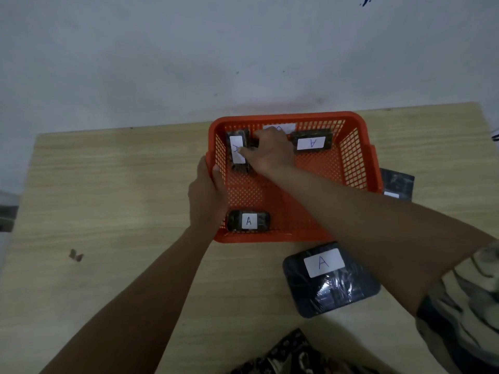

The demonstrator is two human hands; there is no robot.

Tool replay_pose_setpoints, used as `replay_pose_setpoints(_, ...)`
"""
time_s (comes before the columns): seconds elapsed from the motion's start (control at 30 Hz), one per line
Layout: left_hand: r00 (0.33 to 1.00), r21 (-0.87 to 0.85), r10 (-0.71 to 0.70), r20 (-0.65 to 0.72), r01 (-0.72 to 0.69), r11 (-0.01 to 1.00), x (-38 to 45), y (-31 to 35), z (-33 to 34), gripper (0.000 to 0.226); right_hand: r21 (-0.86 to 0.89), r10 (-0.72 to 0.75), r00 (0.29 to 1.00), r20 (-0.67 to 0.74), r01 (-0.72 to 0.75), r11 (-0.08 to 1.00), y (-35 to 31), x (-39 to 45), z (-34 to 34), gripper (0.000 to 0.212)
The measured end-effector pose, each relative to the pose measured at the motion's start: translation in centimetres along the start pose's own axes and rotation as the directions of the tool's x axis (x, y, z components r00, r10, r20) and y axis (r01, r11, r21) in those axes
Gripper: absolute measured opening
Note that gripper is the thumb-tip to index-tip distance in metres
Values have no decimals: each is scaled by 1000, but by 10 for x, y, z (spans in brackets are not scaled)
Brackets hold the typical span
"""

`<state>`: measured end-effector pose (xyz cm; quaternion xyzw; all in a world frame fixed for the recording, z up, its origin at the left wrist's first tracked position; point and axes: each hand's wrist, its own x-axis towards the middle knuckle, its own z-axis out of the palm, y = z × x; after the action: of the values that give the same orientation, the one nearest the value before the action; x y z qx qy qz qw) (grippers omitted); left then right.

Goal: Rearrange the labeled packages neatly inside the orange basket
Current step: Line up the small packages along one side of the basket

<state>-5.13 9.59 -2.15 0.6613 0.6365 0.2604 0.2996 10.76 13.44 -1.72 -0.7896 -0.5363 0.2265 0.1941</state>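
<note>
An orange mesh basket (353,163) sits on a wooden table. Inside lie dark wrapped packages with white "A" labels: one at the far left (237,149), one at the far right (312,143), one at the near left corner (248,220). A white label (280,128) shows behind the far wall. My right hand (270,152) reaches into the basket, its thumb on the far-left package and its fingers over a dark package mostly hidden beneath them. My left hand (206,195) grips the basket's left rim.
A larger dark package labeled "A" (329,279) lies on the table just in front of the basket. Another dark package (398,184) peeks out at the basket's right side. A small scrap (76,255) lies on the left. A pale wall stands behind the table.
</note>
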Motion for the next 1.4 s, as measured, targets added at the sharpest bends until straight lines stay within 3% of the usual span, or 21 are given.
replay_pose_setpoints(0.2,999,36,-10,-50,11,999,4,-8,1,36,99,23,998,-61,-16,995,7,-7,6,11)
replay_pose_setpoints(0.37,999,5,-17,-50,17,1000,2,-8,0,36,-23,25,1000,19,-24,999,1,-5,13,53)
replay_pose_setpoints(0.47,999,-14,-19,-47,18,1000,2,-7,-1,35,-41,75,996,55,-73,996,-8,4,16,51)
replay_pose_setpoints(0.6,999,-23,-23,-23,22,999,3,-9,-1,37,66,70,997,43,-73,995,-14,5,16,30)
replay_pose_setpoints(0.67,999,-11,-20,-33,20,1000,4,-10,0,36,214,15,1000,19,-19,977,-9,-5,14,18)
replay_pose_setpoints(0.8,999,2,-12,-45,12,1000,4,-10,0,32,421,-11,995,-104,54,905,15,-31,6,23)
replay_pose_setpoints(0.9,999,12,-20,-37,21,1000,4,-10,0,32,480,-66,996,65,27,877,37,-42,-3,38)
replay_pose_setpoints(1.0,999,18,-16,-42,16,1000,4,-10,1,33,381,-146,907,395,-17,925,49,-47,-4,43)
replay_pose_setpoints(1.07,998,21,-22,-54,23,1000,3,-10,1,31,357,-126,864,487,-65,932,50,-50,2,44)
replay_pose_setpoints(1.23,997,9,-32,-64,32,999,3,-7,1,29,389,-121,887,446,-70,919,39,-54,17,18)
replay_pose_setpoints(1.4,998,12,-32,-60,33,999,4,-9,2,32,402,-181,901,393,8,916,27,-61,23,23)
